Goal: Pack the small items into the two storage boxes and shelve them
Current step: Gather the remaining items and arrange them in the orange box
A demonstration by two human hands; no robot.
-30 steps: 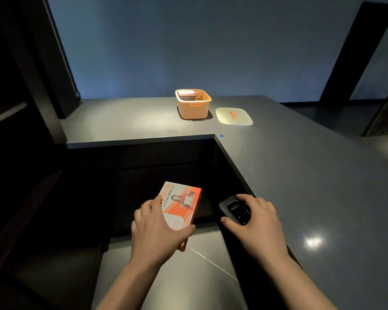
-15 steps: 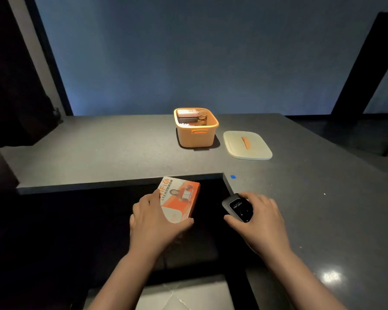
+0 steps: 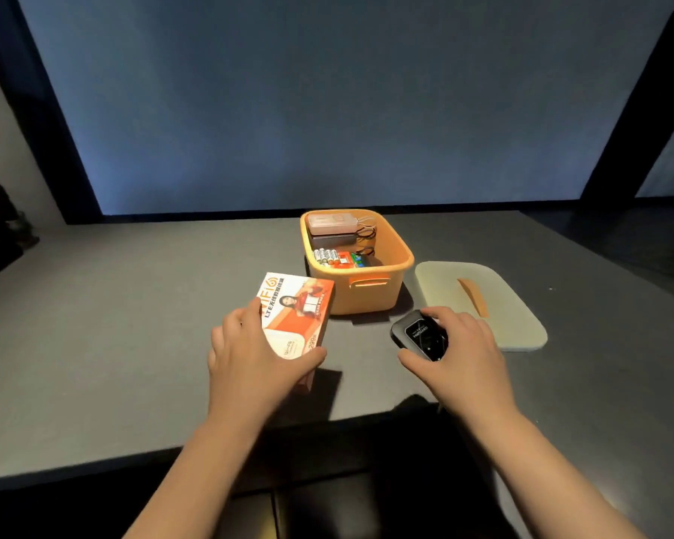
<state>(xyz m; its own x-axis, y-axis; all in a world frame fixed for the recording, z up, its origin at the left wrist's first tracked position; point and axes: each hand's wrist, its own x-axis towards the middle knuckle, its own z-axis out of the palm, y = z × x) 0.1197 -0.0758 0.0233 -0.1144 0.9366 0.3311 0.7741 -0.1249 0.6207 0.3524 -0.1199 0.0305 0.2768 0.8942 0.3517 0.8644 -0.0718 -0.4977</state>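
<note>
A dark grey bench point(image 3: 94, 344) carries an open orange plastic storage box point(image 3: 399, 252) holding batteries and small devices, with a pale grey flat lid point(image 3: 518, 305) just right of it. The left hand point(image 3: 250, 367) grips an orange-and-white cardboard carton point(image 3: 300, 309) before the box. The right hand's point(image 3: 464, 355) fingers curl round a small black rounded device point(image 3: 415, 332).

Countertop point(image 3: 113, 324): looked like a matt dark grey slab, smooth, only a faint sheen.
Orange storage box point(image 3: 366, 293): was smooth moulded plastic, satin finish.
Lid point(image 3: 522, 313): was pale matt plastic, with an orange strip on top.
WiFi router carton point(image 3: 296, 309): looked like printed cardboard, lightly glossy.
Black pocket device point(image 3: 421, 332): had a glossy dark face that caught the light.
Batteries point(image 3: 325, 256): showed shiny wrapped casings.
Wall point(image 3: 327, 110): was flat, matt blue-grey.
</note>
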